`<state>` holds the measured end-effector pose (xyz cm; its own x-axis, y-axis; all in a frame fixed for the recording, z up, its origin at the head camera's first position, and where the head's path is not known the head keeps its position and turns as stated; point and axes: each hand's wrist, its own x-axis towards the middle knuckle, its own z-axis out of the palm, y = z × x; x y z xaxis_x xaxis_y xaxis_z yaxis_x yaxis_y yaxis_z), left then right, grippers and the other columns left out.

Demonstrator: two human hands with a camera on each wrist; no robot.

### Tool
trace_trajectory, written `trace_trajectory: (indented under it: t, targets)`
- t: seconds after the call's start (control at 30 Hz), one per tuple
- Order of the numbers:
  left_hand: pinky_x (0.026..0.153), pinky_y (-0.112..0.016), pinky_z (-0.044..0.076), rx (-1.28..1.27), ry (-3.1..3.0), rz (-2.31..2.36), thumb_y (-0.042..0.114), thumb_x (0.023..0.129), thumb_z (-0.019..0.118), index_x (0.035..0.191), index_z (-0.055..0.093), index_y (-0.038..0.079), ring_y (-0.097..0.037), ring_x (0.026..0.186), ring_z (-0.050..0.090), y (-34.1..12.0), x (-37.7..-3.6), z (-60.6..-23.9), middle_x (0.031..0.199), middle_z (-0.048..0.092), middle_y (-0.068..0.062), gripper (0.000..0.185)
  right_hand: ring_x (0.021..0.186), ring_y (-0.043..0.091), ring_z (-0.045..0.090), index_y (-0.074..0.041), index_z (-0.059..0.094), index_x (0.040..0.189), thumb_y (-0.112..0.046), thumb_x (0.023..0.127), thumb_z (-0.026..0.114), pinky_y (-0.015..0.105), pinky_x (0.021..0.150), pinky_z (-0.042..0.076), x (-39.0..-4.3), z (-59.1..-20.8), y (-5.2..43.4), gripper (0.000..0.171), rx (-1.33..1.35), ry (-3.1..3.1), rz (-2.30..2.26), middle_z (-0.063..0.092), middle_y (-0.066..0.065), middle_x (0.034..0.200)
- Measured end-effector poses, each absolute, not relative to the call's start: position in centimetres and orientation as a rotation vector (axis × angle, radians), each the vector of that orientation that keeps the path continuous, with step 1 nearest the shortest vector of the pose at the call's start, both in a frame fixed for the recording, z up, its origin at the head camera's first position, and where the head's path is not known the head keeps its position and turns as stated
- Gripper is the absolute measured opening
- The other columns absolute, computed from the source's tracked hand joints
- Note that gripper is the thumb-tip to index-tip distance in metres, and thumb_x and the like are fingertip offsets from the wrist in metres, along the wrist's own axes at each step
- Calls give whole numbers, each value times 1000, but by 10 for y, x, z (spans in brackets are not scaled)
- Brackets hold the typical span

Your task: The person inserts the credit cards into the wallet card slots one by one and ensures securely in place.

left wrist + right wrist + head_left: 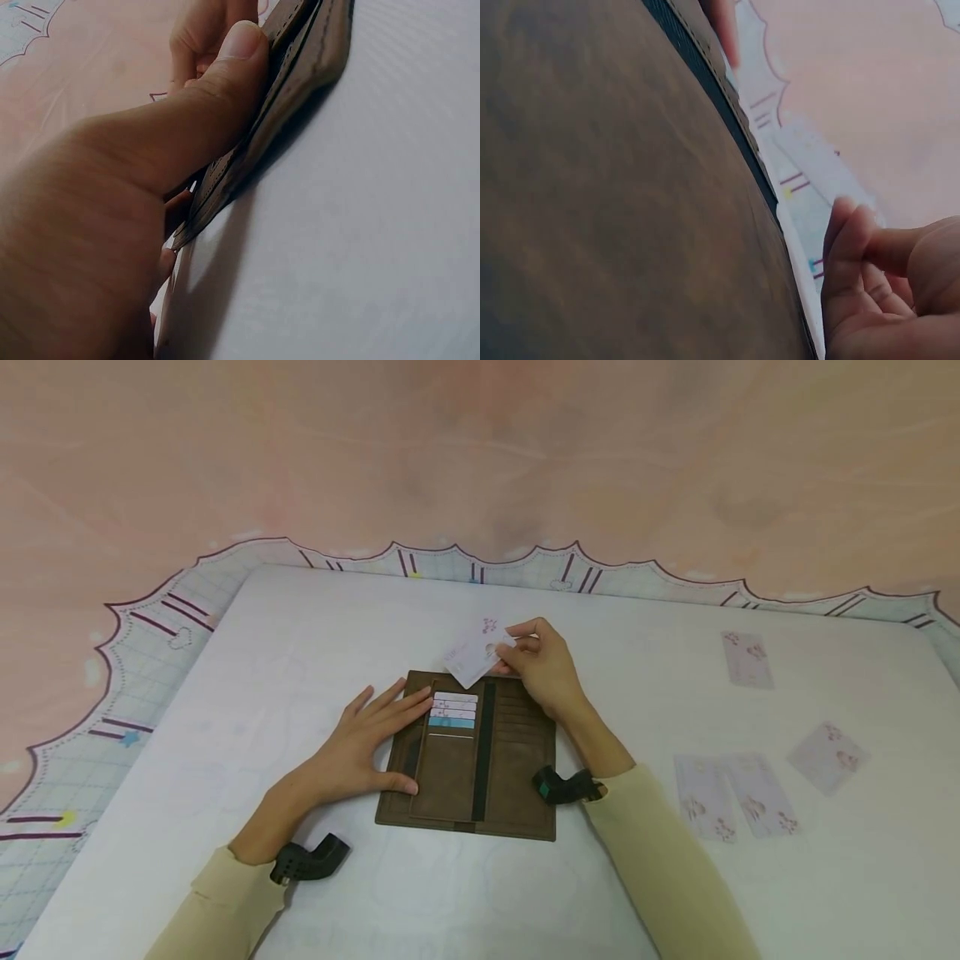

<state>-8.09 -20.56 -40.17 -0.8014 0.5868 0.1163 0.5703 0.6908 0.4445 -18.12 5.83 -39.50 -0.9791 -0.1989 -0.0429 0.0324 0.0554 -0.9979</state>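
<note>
Wallet (450,768): brown, lying open, dark band down it; white cards (455,705) and blue card (452,723) stepped in left-half slots. Loose card (471,662): white, reddish print, pinched, slanted, corner overlapping wallet's far edge in head view.

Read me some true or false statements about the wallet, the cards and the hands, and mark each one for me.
1. The left grip rests on the wallet. True.
2. The wallet is folded closed. False: it lies open.
3. The right grip pinches a pale card. True.
4. The loose cards on the table lie left of the wallet in the head view. False: they lie to its right.
5. A blue card shows in the wallet. True.
</note>
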Motion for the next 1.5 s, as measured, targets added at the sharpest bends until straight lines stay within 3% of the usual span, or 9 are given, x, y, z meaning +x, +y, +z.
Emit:
trace_trajectory:
  t: [0.33,0.73,1.2,1.5]
  targets:
    - [111,-58,3,964,2855,713,54,66,81,150,33,13,-32,144,13,-206,-82,-399,154,31,-6,105,71,26,70,2,55,115,2,90,62,32,68,57,-178,-400,55,26,-323,2193,-2059,65,19,86]
    - [111,-57,2,955,2856,720,53,66,81,150,33,13,-32,144,12,-206,-83,-400,154,31,-6,104,71,22,69,3,59,111,4,89,63,29,67,57,-182,-403,55,22,-344,2215,-2042,65,20,85]
    - [111,-58,2,948,2861,721,54,67,80,150,33,14,-32,144,12,-206,-81,-403,154,30,-5,104,63,20,62,-5,64,112,-5,93,61,27,61,51,-187,-397,51,19,-396,2419,-1645,65,8,72]
    - [111,-58,2,966,2855,734,55,67,80,151,32,15,-31,144,11,-206,-81,-405,155,30,-5,105,64,18,60,-8,66,114,-9,94,62,27,60,50,-188,-395,47,21,-433,2483,-1493,65,6,73]
